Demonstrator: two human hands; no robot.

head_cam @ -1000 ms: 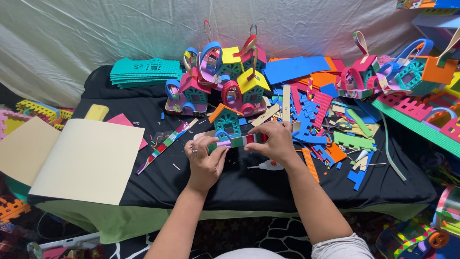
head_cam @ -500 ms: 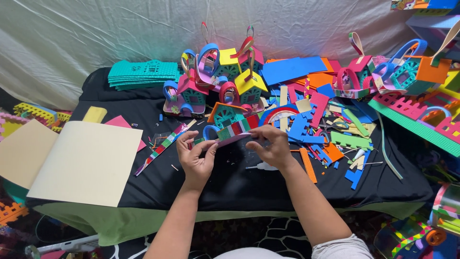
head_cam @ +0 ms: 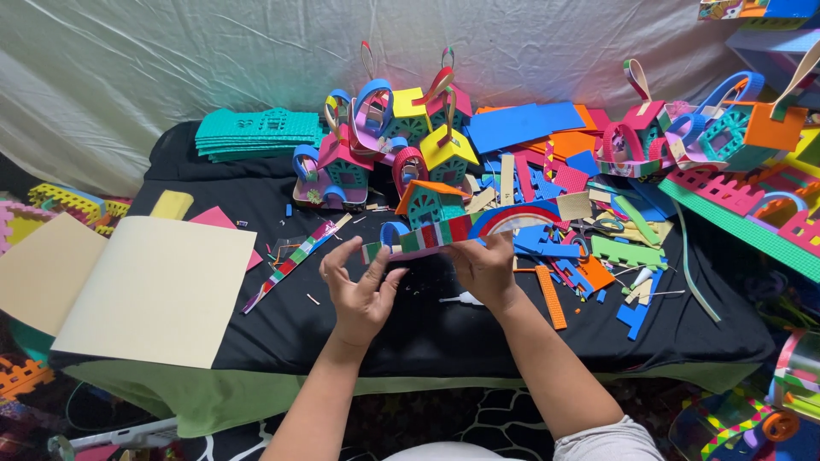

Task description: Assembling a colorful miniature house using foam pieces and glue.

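- Several finished foam houses (head_cam: 431, 141) stand behind our hands.
- We pinch a striped foam strip (head_cam: 427, 236) with left hand (head_cam: 359, 290) and right hand (head_cam: 487, 266).
- Many loose foam pieces (head_cam: 589, 248) remain unassembled.

The right hand (head_cam: 485, 269) is covering one end of the multicoloured striped foam strip (head_cam: 418, 238), so its grip is not showing. Both forearms are running off the bottom edge. Foam houses (head_cam: 743, 128) at the right edge are being cut off, and small scraps (head_cam: 295, 248) are too tiny to identify.
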